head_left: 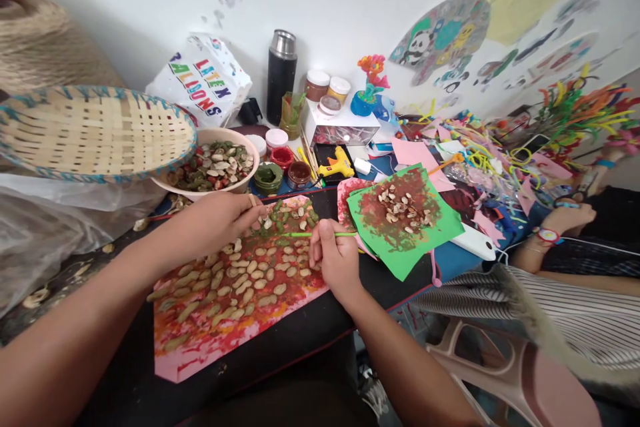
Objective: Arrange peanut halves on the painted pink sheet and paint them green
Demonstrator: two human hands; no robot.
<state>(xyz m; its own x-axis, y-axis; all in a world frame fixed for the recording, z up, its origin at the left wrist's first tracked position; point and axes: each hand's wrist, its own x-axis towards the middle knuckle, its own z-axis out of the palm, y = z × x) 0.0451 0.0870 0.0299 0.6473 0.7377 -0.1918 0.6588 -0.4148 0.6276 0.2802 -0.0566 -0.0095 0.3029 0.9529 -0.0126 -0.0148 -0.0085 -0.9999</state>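
Note:
My right hand (336, 255) grips a thin green paintbrush (295, 235), its tip pointing left over the paint-smeared pink paper (170, 367). Rows of peanuts and half shells (243, 280) lie on that paper, and those along its far edge (283, 213) are painted green. My left hand (237, 217) is closed with fingertips pinched above the upper part of the sheet; what they hold, if anything, cannot be made out. Just beyond stand open jars of dark green paint (269, 177), red paint (282, 157) and brown paint (299, 174).
A pink bowl of shells (250, 177) and a woven basket (95, 133) stand at left. Green paper with shells (400, 260) lies at right, near a yellow glue gun (337, 163). Behind are a black flask (281, 77) and a white drawer box (345, 133). Another person's hand (567, 217) is at far right.

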